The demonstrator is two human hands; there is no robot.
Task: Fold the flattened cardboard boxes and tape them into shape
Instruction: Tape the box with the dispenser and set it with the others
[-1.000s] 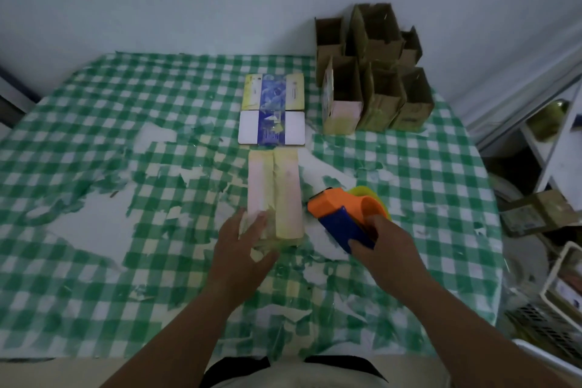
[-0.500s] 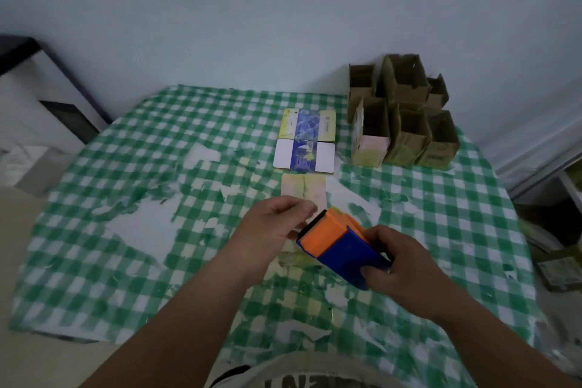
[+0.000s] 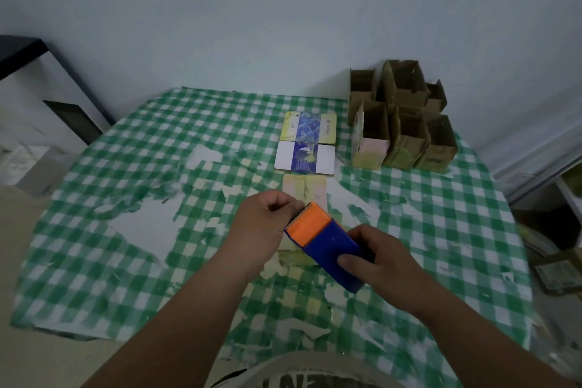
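Observation:
My right hand (image 3: 382,264) grips a blue and orange tape dispenser (image 3: 324,242), lifted above the table with its toothed orange end toward my left hand. My left hand (image 3: 266,220) has its fingers curled at that toothed edge, pinching at the tape end; the tape itself is too thin to see. Under both hands lies a pale pink and yellow folded box (image 3: 307,192), mostly hidden. Beyond it lie two flattened boxes: a white and blue one (image 3: 305,157) and a yellow and blue one (image 3: 310,126).
Several folded brown boxes (image 3: 406,123) stand open-topped at the table's back right by the wall. The green checked tablecloth (image 3: 157,173) is worn white in patches. A dark and white cabinet (image 3: 37,98) stands at the left; shelves and clutter sit at the right.
My left hand left the pale box and rose to the dispenser's toothed end. My right hand lifted the dispenser off the table. The view tilted up.

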